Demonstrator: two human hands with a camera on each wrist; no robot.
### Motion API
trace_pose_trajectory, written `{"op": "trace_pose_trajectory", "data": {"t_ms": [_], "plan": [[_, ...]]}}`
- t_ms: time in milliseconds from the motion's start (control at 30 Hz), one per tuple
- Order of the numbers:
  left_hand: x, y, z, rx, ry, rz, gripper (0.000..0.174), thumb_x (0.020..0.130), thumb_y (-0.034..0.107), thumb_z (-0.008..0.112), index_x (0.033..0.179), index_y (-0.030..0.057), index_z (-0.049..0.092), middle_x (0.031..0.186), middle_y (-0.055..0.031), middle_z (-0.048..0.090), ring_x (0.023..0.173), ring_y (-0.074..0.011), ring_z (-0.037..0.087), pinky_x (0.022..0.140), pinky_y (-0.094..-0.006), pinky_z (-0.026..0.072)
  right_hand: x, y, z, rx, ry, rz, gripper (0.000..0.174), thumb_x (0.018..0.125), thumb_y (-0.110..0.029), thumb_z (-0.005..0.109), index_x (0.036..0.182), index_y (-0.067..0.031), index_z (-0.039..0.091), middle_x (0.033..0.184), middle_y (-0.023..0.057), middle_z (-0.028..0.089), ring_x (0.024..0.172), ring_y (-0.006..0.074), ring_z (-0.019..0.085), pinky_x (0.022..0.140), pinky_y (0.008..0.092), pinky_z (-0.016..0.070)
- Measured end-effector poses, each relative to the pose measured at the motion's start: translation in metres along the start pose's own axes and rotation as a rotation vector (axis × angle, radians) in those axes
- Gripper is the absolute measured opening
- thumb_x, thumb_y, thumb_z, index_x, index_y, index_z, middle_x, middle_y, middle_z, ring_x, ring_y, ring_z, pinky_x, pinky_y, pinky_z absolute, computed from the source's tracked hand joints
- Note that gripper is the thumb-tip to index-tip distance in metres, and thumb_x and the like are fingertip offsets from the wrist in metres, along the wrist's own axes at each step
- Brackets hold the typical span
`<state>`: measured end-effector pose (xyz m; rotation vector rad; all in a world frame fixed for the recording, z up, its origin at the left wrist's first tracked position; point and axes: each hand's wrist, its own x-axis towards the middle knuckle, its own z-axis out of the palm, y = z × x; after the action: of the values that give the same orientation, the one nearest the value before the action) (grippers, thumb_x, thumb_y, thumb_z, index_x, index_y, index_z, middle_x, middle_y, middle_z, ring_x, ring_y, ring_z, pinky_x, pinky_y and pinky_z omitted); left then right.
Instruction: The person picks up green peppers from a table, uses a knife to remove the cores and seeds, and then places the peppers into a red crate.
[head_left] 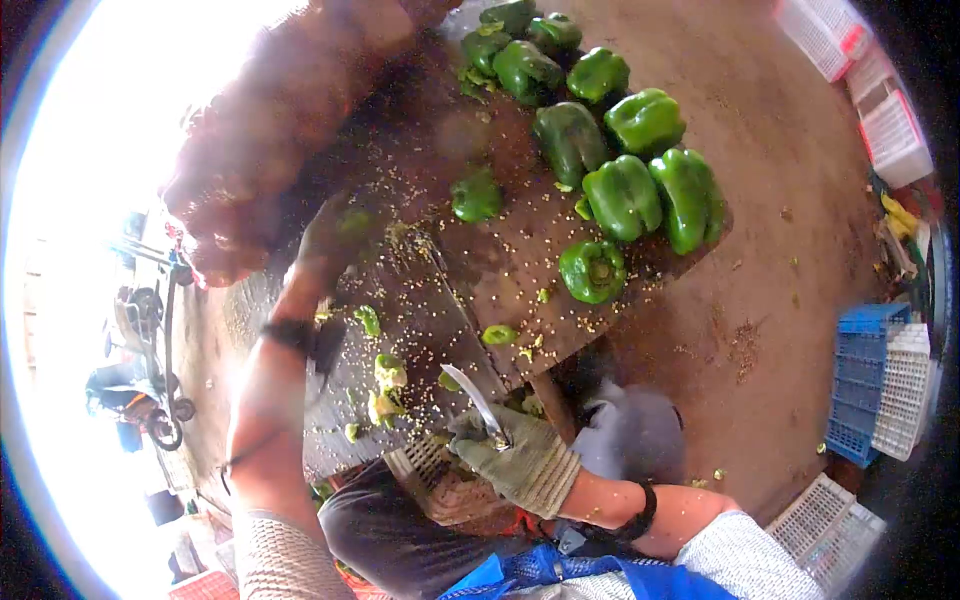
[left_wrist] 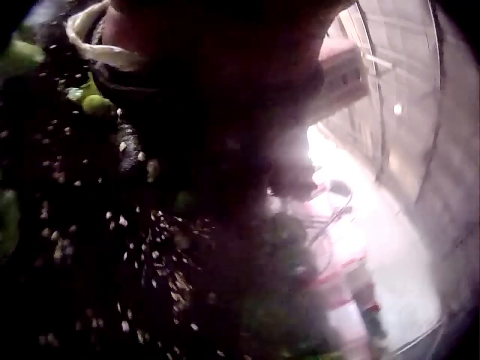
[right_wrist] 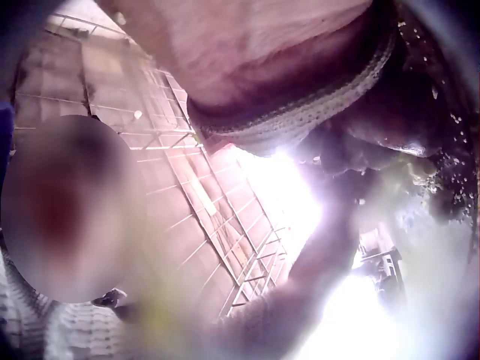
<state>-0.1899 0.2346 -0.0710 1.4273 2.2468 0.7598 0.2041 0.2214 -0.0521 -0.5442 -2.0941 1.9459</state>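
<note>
My right hand (head_left: pixel 522 462), in a grey-green knit glove, grips a knife (head_left: pixel 470 392) near the table's front edge, its curved blade pointing up and left. Over the left part of the dark wooden table (head_left: pixel 400 330), my left hand (head_left: pixel 330 245) is blurred. A dim green patch shows at it, and whether the fingers hold anything is unclear. To its right lies a lone green pepper (head_left: pixel 477 195). Several more peppers (head_left: pixel 622 197) stand grouped at the table's right and far side. One pepper (head_left: pixel 592 271) shows its cored end. Both wrist views are mostly dark or washed out.
Pale seeds and green scraps (head_left: pixel 388 372) litter the tabletop. A bulky reddish-brown sack (head_left: pixel 250 160) stands at the upper left. Blue crates (head_left: pixel 862 385) and white crates (head_left: pixel 815 520) are on the floor to the right. A scooter (head_left: pixel 150 380) is at the far left.
</note>
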Motion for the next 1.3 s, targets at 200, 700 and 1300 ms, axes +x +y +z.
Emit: {"op": "trace_pose_trajectory", "data": {"t_ms": [200, 700, 1300], "plan": [[-0.203, 0.090, 0.004, -1.421, 0.201, -0.347, 0.084, 0.081, 0.043, 0.074, 0.145, 0.0115, 0.030, 0.112, -0.0146, 0.059, 0.091, -0.0307, 0.063, 0.077, -0.0492, 0.0574, 0.002, -0.033, -0.011, -0.091, 0.087, 0.114, 0.032, 0.087, -0.025, 0.065, 0.114, -0.0076, 0.063, 0.090, 0.0112, 0.067, 0.083, 0.0252, 0.064, 0.085, 0.0356, 0.0485], [-0.299, 0.116, 0.025, -0.793, 0.177, -0.031, 0.116, 0.052, 0.015, 0.094, 0.146, 0.0029, 0.028, 0.118, -0.0158, 0.060, 0.108, -0.0266, 0.060, 0.095, -0.0364, 0.0474, -0.021, -0.026, 0.108, -0.870, -0.059, -0.622, 0.062, 0.080, -0.005, 0.060, 0.140, -0.0107, 0.045, 0.109, 0.0110, 0.068, 0.097, 0.0231, 0.065, 0.084, 0.0321, 0.0528], [-0.291, 0.067, -0.009, -1.830, 0.795, -0.521, 0.030, 0.094, 0.046, 0.057, 0.090, 0.0167, 0.063, 0.082, 0.0001, 0.064, 0.072, -0.0188, 0.059, 0.072, -0.0367, 0.0524, 0.037, 0.075, 0.203, -0.583, -0.169, -0.116, 0.024, 0.087, -0.010, 0.058, 0.109, -0.0073, 0.066, 0.099, 0.0141, 0.071, 0.087, 0.0292, 0.068, 0.080, 0.0372, 0.0542]]}}
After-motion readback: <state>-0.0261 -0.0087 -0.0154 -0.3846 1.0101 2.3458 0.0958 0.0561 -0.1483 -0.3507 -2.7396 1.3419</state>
